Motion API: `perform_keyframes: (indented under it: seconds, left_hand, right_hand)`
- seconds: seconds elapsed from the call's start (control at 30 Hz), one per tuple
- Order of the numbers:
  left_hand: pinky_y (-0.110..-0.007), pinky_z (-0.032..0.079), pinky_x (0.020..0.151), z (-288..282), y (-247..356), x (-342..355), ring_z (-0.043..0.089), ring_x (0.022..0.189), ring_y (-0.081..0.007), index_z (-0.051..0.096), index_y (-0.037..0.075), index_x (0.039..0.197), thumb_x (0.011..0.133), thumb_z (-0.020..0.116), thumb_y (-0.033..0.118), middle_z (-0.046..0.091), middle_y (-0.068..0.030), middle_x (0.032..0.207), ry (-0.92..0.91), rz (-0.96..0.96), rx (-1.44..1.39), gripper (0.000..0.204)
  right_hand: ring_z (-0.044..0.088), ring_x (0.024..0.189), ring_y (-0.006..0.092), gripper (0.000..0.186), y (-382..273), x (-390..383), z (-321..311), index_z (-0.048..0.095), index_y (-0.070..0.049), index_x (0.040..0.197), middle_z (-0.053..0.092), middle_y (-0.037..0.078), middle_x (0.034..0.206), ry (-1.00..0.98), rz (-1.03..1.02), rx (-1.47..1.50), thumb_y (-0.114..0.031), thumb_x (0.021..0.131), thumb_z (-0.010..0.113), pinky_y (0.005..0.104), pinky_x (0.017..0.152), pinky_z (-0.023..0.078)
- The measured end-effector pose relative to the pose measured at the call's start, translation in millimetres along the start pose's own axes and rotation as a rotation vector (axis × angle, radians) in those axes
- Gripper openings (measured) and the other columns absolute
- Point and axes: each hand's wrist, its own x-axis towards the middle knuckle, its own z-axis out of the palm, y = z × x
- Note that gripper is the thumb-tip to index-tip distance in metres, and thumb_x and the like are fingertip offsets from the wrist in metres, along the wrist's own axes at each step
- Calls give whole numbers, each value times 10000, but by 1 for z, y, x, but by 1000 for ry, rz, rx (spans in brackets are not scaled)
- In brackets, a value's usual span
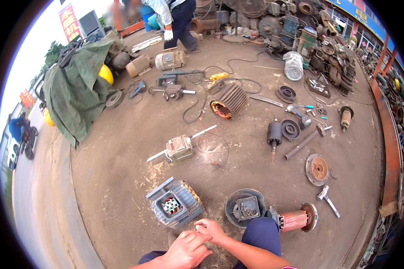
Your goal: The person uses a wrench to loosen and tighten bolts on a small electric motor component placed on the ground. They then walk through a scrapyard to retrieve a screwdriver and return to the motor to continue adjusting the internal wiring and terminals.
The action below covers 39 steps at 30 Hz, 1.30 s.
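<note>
Close in front of my body, my left hand (188,249) and my right hand (212,230) meet, the left one with its fingers curled. My right thumb and forefinger come together in a pinch beside the left fingers. What either hand holds, if anything, is hidden or too small to name. Just beyond them rests a grey finned motor housing (194,202) with an open terminal box (170,206) showing a light terminal block. To its right stands a bucket (232,197) with a square grey cover (248,207) in it, holding small screws or bolts.
At right lie a red-brown rotor (294,221), a hammer (328,201), a round end cover (318,169) and a dark rotor (274,133). Ahead are a small motor (180,147), a ribbed stator housing (232,99) and loose cables. Farther back, another person (177,20) stands near piled motor parts.
</note>
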Motion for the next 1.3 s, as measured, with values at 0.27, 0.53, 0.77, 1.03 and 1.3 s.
perform_keyframes:
  seconds: [0.27, 0.53, 0.77, 1.03, 1.3]
  left_hand:
    - [-411, 462, 942, 13, -21, -2, 626, 1044, -264, 648, 62, 1214, 826, 776, 272, 631, -98, 1191, -23, 129, -70, 460]
    - [-518, 455, 904, 56, -56, -19, 612, 1005, -343, 637, 72, 1126, 836, 667, 340, 608, -127, 1070, -140, -116, -107, 396]
    - [-476, 436, 957, 27, -29, -17, 614, 1073, -322, 655, 77, 1204, 812, 699, 281, 634, -121, 1207, 144, -397, -262, 445]
    - [-519, 389, 1092, -33, 49, -98, 477, 1352, -366, 587, 74, 1369, 953, 620, 393, 523, -194, 1430, -451, -946, -123, 526]
    - [-501, 460, 1042, -118, 73, -37, 560, 1263, -397, 613, 52, 1331, 929, 635, 393, 591, -216, 1344, -397, -1205, -338, 527]
  right_hand:
    - [673, 865, 122, 343, -10, 3, 7, 580, 42, 1304, 726, 89, 978, -43, 211, 256, -102, 993, 600, 265, 774, 537]
    - [623, 1090, 189, 414, -65, -8, 58, 537, 9, 1361, 659, 112, 1190, -2, 321, 838, -255, 1042, 534, 344, 951, 493]
    - [567, 1254, 246, 481, -162, -93, 38, 527, -21, 1384, 599, 136, 1353, 302, 381, 1470, -385, 1078, 454, 417, 1094, 441]
    - [658, 1101, 295, 394, -272, -236, -57, 560, -20, 1318, 660, 167, 1260, 638, 276, 789, -313, 1062, 497, 417, 874, 548]
    - [723, 774, 240, 263, -221, -411, -19, 650, -41, 1183, 732, 116, 1036, 695, 972, 444, -233, 1014, 589, 373, 631, 573]
